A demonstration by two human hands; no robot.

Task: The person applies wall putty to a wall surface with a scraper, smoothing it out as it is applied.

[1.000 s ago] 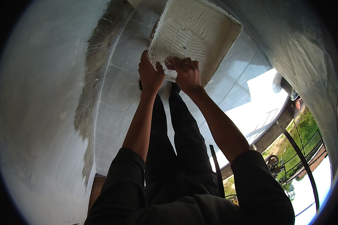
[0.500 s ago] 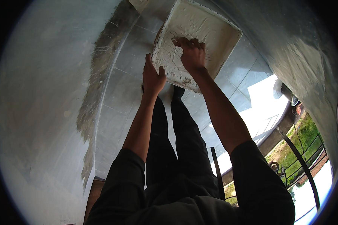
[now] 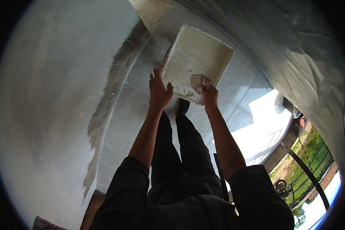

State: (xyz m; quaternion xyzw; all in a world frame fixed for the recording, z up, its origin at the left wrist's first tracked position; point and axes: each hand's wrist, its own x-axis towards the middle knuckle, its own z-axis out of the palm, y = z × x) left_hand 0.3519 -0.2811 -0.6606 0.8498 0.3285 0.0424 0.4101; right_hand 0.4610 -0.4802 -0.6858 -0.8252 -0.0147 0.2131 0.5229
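Note:
A pale rectangular paint tray (image 3: 223,63) holds thick white paint with ridges and streaks across it, and its rim is crusted. My left hand (image 3: 160,94) is at its near left edge, fingers along the outer side and thumb toward the rim, gripping it. In the near right corner, my right hand (image 3: 211,96) pinches a flat, paint-smeared brush (image 3: 197,82) with a pale broad end and a reddish-brown part by the fingers. The brush's broad end lies against the paint. Part of its handle is hidden in my hand.
A grey-white wall (image 3: 57,96) rises on the left, with a dark unpainted strip (image 3: 117,73) along its foot. Grey tiles (image 3: 122,101) cover the floor around my legs. At right are a wrinkled sheet (image 3: 303,65), a sunlit patch (image 3: 260,119) and a dark metal railing (image 3: 310,172).
My right hand has moved with the brush from the tray's middle to its near right corner. My left hand stays at the tray's left edge. The whole view has shifted slightly.

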